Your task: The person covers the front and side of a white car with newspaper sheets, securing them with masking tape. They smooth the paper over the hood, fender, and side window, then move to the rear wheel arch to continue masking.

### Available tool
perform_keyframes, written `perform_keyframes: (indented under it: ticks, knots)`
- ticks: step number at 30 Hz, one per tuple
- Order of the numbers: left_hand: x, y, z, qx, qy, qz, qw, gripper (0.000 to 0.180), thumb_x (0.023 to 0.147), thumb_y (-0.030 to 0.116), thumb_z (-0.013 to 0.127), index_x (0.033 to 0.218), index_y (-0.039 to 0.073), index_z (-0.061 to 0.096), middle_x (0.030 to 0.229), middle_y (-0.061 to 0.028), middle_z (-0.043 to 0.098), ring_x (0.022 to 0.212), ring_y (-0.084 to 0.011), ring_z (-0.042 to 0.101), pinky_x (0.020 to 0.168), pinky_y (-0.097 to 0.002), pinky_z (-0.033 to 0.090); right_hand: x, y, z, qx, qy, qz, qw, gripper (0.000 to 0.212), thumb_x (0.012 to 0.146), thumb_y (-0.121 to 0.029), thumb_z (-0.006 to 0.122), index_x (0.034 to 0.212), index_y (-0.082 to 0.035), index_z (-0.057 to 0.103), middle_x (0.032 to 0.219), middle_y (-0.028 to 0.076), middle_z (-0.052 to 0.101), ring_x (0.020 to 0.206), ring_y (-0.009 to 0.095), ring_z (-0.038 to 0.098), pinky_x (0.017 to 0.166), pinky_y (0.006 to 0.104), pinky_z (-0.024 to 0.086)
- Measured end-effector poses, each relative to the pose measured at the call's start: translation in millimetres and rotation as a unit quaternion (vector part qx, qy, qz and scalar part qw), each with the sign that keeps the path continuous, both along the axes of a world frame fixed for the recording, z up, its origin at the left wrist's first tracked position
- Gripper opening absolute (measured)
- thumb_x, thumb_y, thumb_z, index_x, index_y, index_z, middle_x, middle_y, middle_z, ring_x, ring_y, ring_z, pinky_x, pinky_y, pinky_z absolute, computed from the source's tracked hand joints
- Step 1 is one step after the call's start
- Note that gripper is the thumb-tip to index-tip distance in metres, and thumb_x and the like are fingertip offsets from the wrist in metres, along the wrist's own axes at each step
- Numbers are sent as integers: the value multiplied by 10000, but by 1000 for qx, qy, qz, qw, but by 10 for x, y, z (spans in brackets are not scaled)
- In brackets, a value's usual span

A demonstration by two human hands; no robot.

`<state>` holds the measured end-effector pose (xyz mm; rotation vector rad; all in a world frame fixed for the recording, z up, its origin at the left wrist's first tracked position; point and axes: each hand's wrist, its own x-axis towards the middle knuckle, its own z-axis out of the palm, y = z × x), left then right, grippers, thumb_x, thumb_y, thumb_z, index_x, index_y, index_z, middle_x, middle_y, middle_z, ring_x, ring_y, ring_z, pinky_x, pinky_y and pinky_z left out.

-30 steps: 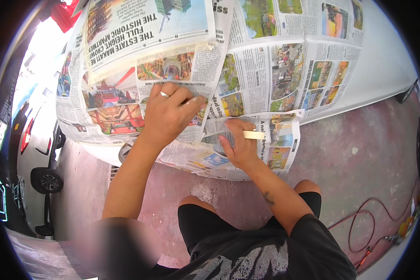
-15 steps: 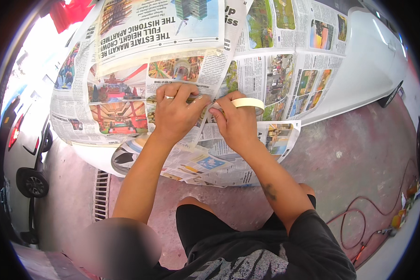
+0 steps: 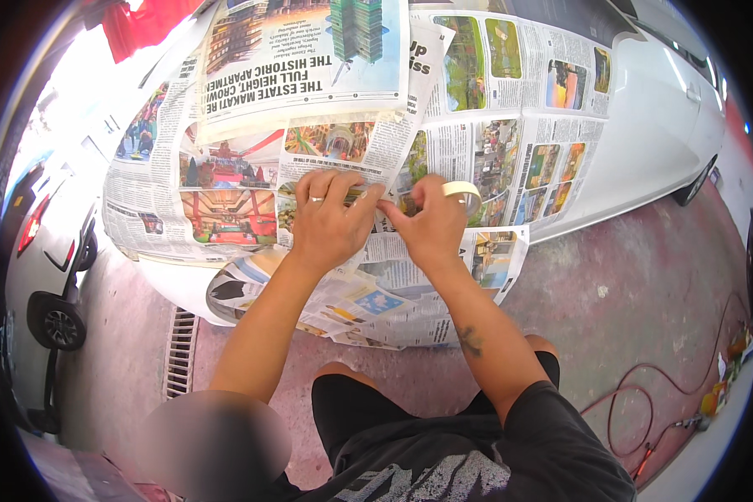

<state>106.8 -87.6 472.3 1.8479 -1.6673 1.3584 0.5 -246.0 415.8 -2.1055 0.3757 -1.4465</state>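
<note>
Sheets of newspaper [image 3: 234,219] cover the front of a white car [image 3: 644,117], overlapping at a slanting seam between my hands. My left hand [image 3: 330,222], a ring on one finger, bends its fingers down onto the paper. Its thumb and forefinger come together at the seam; whatever is between them is hidden. Close beside it, my right hand [image 3: 431,226] is closed around a roll of pale yellow masking tape [image 3: 463,189], which sticks out on the right side of the fingers. The thumb points toward the left hand, and the thumbs almost touch.
A headlight [image 3: 224,289] shows at the covering's lower left. On the left, a floor drain grate [image 3: 180,351] lies near another parked car [image 3: 58,284]. A red hose [image 3: 619,389] loops over the floor at right. Red cloth [image 3: 146,29] hangs at the upper left.
The view has shifted a little, so car and hands sit slightly lower. My right fingers have curled more around the tape roll, and both hands remain at the seam.
</note>
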Motion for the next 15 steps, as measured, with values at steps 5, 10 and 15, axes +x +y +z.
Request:
perform_keyframes:
  ticks: [5, 10, 15]
  knots:
    - [25, 15, -263, -5, 24, 63, 998, 634, 888, 431, 887, 1485, 350, 688, 1614, -142, 494, 1559, -373, 362, 1267, -598, 233, -77, 3, 264, 114, 84, -14, 990, 659, 642, -407, 1062, 947, -112, 559, 766, 69, 635, 675, 323, 649, 634, 489, 496]
    - [-89, -52, -232, 11, 95, 118, 988, 832, 893, 447, 893, 1643, 463, 532, 1823, -234, 219, 1685, -521, 89, 1295, -709, 56, -138, -168, 514, 139, 103, -50, 984, 685, 632, -470, 1058, 963, -114, 575, 756, 53, 642, 686, 309, 661, 643, 470, 507]
    - [-195, 28, -307, -10, 143, 161, 976, 845, 902, 425, 897, 1653, 472, 511, 1832, -259, 150, 1678, -574, -10, 1268, -769, -11, -133, -169, 541, 158, 98, -42, 982, 657, 684, -458, 1044, 1022, -97, 612, 784, 35, 612, 704, 242, 618, 655, 423, 503]
